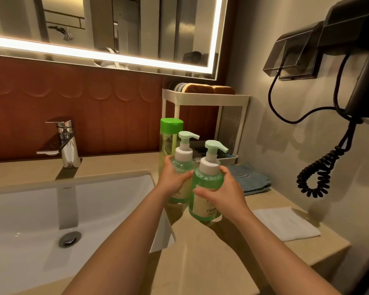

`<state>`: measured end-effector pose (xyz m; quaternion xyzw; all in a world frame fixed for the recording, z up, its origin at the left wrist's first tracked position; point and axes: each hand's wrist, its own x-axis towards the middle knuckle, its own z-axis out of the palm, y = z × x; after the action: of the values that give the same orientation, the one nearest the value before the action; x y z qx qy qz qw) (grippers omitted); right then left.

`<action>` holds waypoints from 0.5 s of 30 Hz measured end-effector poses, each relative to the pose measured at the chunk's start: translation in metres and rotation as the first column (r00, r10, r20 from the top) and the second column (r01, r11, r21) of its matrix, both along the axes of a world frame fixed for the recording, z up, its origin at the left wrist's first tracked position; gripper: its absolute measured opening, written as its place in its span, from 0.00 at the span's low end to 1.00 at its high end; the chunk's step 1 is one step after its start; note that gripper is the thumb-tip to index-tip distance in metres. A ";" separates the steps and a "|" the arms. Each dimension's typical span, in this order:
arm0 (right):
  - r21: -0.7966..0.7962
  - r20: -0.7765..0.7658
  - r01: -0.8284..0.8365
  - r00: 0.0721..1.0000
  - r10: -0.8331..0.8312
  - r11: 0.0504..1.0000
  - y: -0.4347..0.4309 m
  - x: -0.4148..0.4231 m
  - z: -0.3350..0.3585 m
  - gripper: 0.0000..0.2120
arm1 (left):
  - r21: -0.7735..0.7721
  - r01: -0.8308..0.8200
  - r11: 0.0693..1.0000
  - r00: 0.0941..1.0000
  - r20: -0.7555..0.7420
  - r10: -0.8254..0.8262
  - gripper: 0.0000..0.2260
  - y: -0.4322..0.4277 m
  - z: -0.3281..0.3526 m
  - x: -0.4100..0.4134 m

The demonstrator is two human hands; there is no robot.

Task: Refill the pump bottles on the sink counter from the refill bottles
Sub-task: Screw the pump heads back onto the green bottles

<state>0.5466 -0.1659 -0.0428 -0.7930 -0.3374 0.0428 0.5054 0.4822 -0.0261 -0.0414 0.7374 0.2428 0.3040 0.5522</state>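
Observation:
Two green pump bottles with white collars and mint pump heads stand on the beige counter (200,262) right of the sink. My left hand (173,177) grips the farther pump bottle (182,161) round its body. My right hand (226,192) grips the nearer pump bottle (206,186), which carries a pale label. Behind them stands a tall clear refill bottle (168,141) with a bright green cap, upright and untouched.
A white sink (41,220) with a chrome faucet (66,143) lies to the left. A white two-tier rack (205,99) stands behind the bottles. A folded blue towel (251,179) and a white cloth (285,224) lie at right. A black hair dryer (360,60) with coiled cord hangs on the wall.

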 end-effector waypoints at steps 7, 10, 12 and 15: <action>-0.008 -0.001 0.002 1.000 -0.002 1.000 0.009 0.003 -0.003 0.36 | -0.040 0.025 0.999 0.995 -0.092 -0.028 0.25 -0.002 0.005 -0.005; -0.004 -0.044 -0.004 0.999 0.004 1.000 0.012 0.002 -0.005 0.38 | 0.000 -0.035 0.999 0.987 -0.155 0.034 0.23 -0.001 0.003 -0.012; 0.001 -0.089 -0.014 0.996 0.014 1.000 0.013 0.000 -0.005 0.46 | -0.048 -0.047 0.998 0.986 -0.162 0.039 0.23 -0.005 0.003 -0.020; -0.024 -0.076 0.059 0.995 -0.061 0.998 0.013 -0.006 -0.009 0.51 | -0.049 -0.027 0.998 0.983 -0.181 0.018 0.21 -0.014 0.005 -0.035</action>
<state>0.5409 -0.1533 -0.0518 -0.8060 -0.2933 0.0616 0.5105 0.4468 -0.0398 -0.0366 0.7447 0.3078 0.2360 0.5431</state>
